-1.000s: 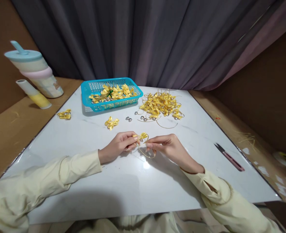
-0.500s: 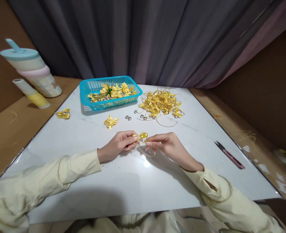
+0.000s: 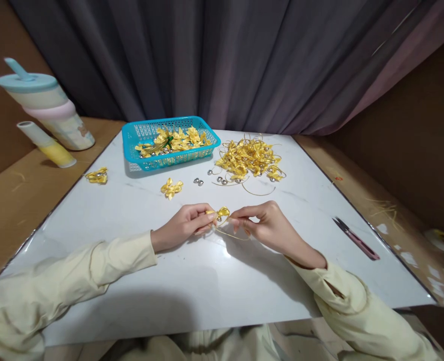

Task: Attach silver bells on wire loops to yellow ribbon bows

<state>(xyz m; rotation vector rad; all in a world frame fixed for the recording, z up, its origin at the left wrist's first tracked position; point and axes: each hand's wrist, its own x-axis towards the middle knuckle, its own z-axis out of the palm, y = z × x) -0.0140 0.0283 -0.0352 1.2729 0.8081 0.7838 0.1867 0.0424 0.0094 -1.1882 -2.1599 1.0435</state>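
Between my hands, above the white tabletop, is a yellow ribbon flower (image 3: 224, 211) with a small silver bell (image 3: 219, 219) at it. My left hand (image 3: 187, 224) is closed, pinching the flower between thumb and fingers. Thumb and forefinger of my right hand (image 3: 261, 223) pinch a thin gold cord (image 3: 231, 234) running from the flower; a loose length hangs below. Beyond my hands lie a second ribbon flower (image 3: 171, 188), two silver bells (image 3: 198, 182) and a heap of yellow ribbon flowers (image 3: 250, 158) with gold cords and bells.
A blue basket (image 3: 131, 160) holding yellow flowers stands at the back. Pink-handled thread snips (image 3: 356, 239) lie at the right. On the left are a tumbler (image 3: 54, 110), a thread cone (image 3: 48, 145) and another yellow ribbon piece (image 3: 97, 175). A dark curtain (image 3: 184, 60) hangs behind.
My right hand has moved slightly right, away from the left, drawing the cord so its loop by the flower is smaller. The left hand keeps its pinch in nearly the same place.
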